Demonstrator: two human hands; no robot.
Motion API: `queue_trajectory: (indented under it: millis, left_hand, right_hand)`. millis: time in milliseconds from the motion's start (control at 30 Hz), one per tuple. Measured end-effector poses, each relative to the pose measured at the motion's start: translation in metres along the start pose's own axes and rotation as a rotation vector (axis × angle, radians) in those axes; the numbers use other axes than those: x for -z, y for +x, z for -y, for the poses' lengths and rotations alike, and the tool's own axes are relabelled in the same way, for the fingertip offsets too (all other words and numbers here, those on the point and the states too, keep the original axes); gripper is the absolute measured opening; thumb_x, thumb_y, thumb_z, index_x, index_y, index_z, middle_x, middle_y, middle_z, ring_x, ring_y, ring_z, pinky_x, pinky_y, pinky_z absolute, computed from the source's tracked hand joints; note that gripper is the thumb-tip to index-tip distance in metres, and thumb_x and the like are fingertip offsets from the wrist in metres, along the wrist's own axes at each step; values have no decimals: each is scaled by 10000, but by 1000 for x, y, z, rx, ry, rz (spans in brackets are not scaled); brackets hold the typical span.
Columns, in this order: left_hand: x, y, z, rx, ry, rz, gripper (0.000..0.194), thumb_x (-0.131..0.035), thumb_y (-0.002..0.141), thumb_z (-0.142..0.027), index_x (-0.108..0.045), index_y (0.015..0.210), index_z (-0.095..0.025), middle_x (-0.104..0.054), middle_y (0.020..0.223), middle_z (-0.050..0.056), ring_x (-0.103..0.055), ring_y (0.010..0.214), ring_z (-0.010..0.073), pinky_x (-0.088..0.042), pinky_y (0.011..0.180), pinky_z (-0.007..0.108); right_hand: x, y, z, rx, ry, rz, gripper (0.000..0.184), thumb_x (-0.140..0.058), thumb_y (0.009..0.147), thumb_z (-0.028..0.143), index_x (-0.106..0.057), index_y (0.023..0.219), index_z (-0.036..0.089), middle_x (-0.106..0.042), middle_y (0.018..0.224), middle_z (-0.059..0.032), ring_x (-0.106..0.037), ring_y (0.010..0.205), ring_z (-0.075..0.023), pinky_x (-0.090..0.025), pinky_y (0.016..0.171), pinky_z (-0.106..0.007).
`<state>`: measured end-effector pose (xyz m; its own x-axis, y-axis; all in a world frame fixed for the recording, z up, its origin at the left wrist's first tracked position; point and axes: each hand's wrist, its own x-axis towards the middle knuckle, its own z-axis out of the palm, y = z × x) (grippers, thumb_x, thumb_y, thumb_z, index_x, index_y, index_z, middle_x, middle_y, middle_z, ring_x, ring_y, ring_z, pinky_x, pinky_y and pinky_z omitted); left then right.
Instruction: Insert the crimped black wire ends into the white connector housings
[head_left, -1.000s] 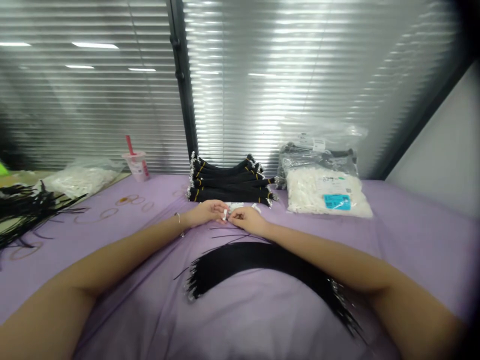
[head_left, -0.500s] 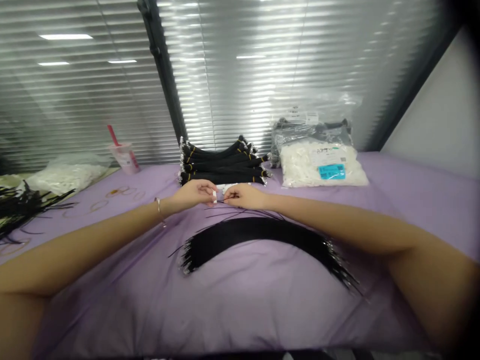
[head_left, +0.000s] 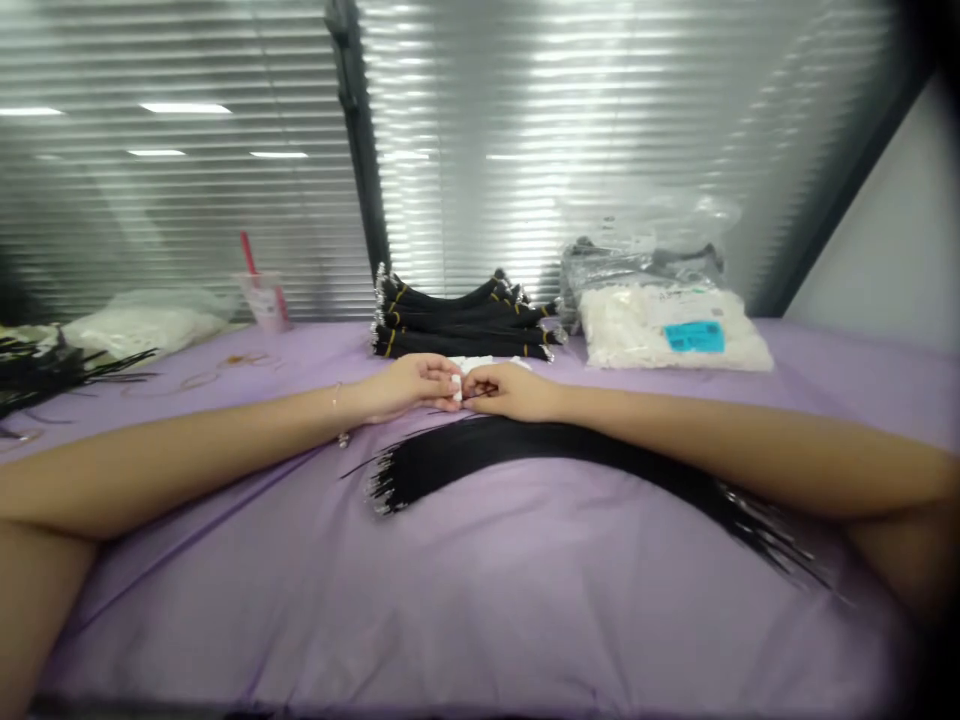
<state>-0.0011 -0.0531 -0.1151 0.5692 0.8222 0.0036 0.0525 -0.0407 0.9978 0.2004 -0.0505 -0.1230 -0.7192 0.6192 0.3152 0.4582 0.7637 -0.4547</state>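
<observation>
Roughly upright, the white piece (head_left: 457,388)

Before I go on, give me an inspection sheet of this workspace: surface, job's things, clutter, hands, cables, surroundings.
Surface: wrinkled purple cloth.
Job's things: fanned bundle of black cords, partly hidden by the right forearm; banded black bundles stacked behind the hands; white pieces between.
Clutter: cup with red straw, thin loops and dark strands at left; plastic bag with blue label at right.
Hands: left hand pinches a small white piece; right hand, close by, pinches a thin black cord.
Cables: nothing seen besides the cords.
Surroundings: blinds behind, pale wall at right.
</observation>
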Motion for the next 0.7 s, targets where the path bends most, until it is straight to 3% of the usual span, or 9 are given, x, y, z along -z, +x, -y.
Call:
queue_trajectory:
  millis: [233,700]
  left_hand:
    - [1,1,-3,1,-68,-6,212,-684,712,-101,-588,901,-90,-662,826,52,-660,756,100,-540,767,200]
    - [7,2,1,-3,-98,27,315,-735,674,-178,-588,943,-107,-656,855,60,-652,786,106,-533,799,238]
  right_hand:
    - [3,-2,5,-7,-36,-7,185,-528,797,290,-604,883,144,-604,785,-14,-521,701,-122,-370,667,-244]
    - [-3,1,-3,33,-54,-24,159,-512,806,259,-597,885,150,-599,752,-7,-520,660,-115,-395,618,-232]
